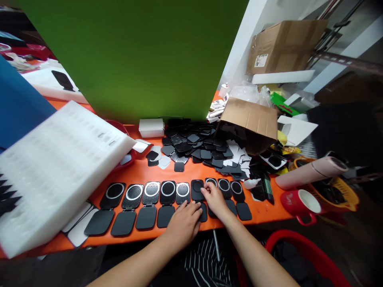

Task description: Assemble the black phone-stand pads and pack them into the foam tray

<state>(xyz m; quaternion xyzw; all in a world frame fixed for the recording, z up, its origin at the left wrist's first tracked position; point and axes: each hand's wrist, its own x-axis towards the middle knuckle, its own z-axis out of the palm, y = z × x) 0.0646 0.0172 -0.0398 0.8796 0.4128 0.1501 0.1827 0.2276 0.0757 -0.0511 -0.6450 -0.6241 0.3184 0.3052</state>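
Note:
A row of hinged black plates (152, 193) lies along the front of the orange table, most upper halves bearing a silver ring and the lower halves plain. My left hand (184, 220) rests flat with fingers stretched over the lower flaps, near the middle of the row. Thumb and fingertips of my right hand (214, 200) are pinched together at the right edge of a black upper plate (196, 188) that shows a dark circle rather than a silver ring. Whatever sits between those fingertips is too small to make out.
Loose black plates (206, 153) are heaped at the back beside a tipped cardboard box (249, 119). White foam (60, 171) leans at left. A small white bottle (251, 183), pink flask (311, 172) and red mug (299, 205) stand right. A red tub (308, 243) is below the edge.

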